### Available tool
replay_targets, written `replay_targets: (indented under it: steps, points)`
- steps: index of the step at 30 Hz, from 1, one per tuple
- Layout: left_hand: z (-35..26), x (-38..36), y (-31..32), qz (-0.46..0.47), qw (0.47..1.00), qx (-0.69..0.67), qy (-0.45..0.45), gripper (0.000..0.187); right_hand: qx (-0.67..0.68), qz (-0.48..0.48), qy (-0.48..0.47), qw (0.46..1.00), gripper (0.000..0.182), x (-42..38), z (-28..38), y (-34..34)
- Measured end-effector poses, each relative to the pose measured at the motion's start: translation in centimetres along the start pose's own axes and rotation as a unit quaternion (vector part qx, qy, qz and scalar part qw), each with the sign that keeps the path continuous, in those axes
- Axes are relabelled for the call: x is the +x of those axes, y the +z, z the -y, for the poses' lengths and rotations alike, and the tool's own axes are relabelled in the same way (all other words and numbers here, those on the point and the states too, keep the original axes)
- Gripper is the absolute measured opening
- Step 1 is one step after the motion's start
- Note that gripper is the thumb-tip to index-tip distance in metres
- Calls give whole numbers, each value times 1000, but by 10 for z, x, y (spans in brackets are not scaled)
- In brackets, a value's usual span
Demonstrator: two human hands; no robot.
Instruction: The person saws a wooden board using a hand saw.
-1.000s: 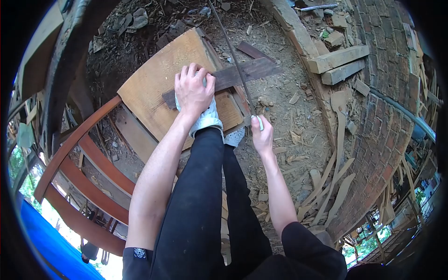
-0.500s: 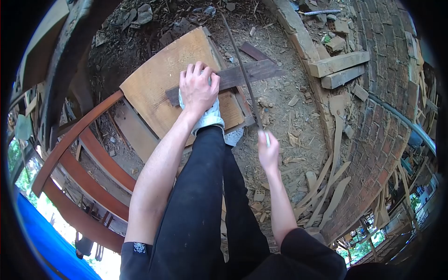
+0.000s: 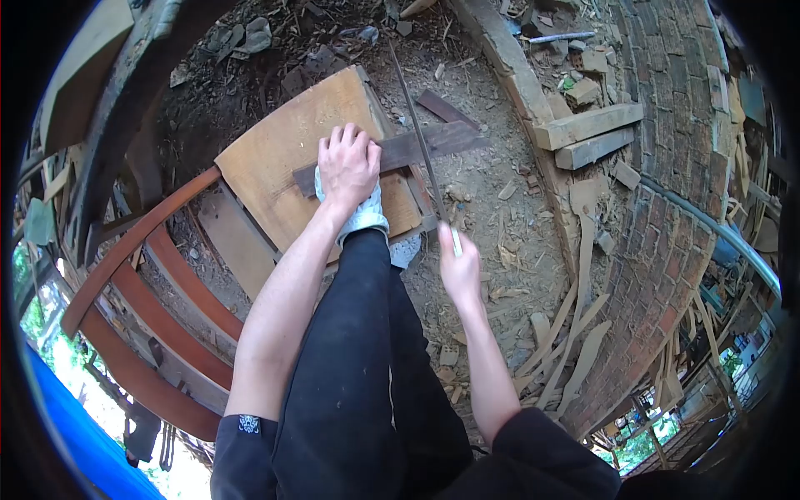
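A dark wooden plank [image 3: 433, 144] lies across the pale wooden seat [image 3: 292, 125] of a chair, its right end jutting past the seat's edge. My left hand [image 3: 348, 167] presses down on the plank near its left end, fingers bent over it. A foot in a pale patterned shoe or sock [image 3: 367, 210] is right beside this hand, on the seat. My right hand [image 3: 461, 267] is wrapped round the light handle of a long, thin handsaw [image 3: 419, 133]. The blade crosses the plank just beyond the seat's edge; how deep it sits is not visible.
Reddish-brown curved chair slats [image 3: 171, 325] extend to the left. A short dark offcut [image 3: 447, 108] lies on the dirt beyond the plank. Squared timber blocks [image 3: 587, 125] rest on a concrete kerb at right, near a brick surface [image 3: 658, 250] and thin wood strips [image 3: 583, 358].
My right hand has pushed the saw a little forward, bringing its handle closer to the plank. My left hand stays on the plank. The whole view has shifted slightly.
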State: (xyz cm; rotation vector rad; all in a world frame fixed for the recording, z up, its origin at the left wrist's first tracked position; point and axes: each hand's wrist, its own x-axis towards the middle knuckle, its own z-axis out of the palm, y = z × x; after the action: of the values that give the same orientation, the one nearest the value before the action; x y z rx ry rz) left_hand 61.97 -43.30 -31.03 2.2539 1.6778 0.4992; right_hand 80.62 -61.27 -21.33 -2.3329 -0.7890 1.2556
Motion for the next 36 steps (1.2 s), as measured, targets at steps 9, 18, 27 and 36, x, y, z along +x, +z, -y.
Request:
replay_targets:
  steps: [9,18,27,36]
  points:
    - [-6,-4,-1,22,1000,5,-13,14,51,75,-45,995,69,-6,5,-9]
    - [-4,1,-5,21,999,-14,-20,15,188,33,-78,979,59,33,-80,69]
    - [-5,-1,-4,22,999,-24,-11,15,153,57,-36,986,60,-108,-142,-16]
    - [-1,1,-5,47,999,-12,-17,15,95,27,-61,993,54,28,-28,31]
